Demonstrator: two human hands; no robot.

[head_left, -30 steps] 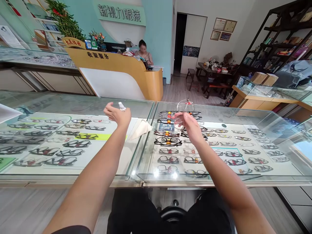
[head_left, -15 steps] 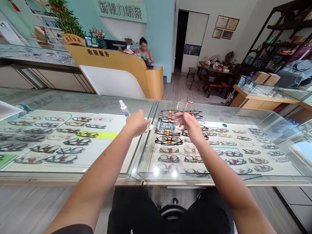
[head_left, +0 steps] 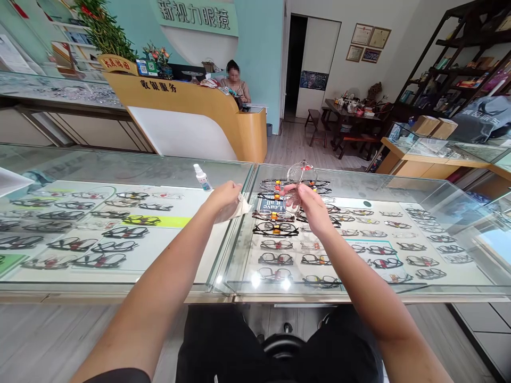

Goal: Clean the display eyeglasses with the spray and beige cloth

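Note:
My right hand [head_left: 313, 208] pinches a pair of clear-lensed eyeglasses [head_left: 296, 173], held raised over the right glass display case. A small red mark shows on the upper lens. Closed round a pale cloth [head_left: 241, 206], my left hand [head_left: 224, 200] is over the left case, close to the seam between the two cases. Just behind it stands a white spray bottle [head_left: 202, 177] with a printed label. Several dark eyeglass frames [head_left: 275, 229] with orange and yellow tags sit near my right hand.
Rows of eyeglasses [head_left: 115, 232] lie under the glass of both cases. Past them is a wooden counter [head_left: 251, 133] where a person [head_left: 235, 85] sits. A dark table [head_left: 351, 109] with stools stands at the back right, and cardboard boxes [head_left: 435, 127] rest on another case.
My left hand has shifted slightly left, and more of the cloth shows. My right hand still holds the eyeglasses up in nearly the same place.

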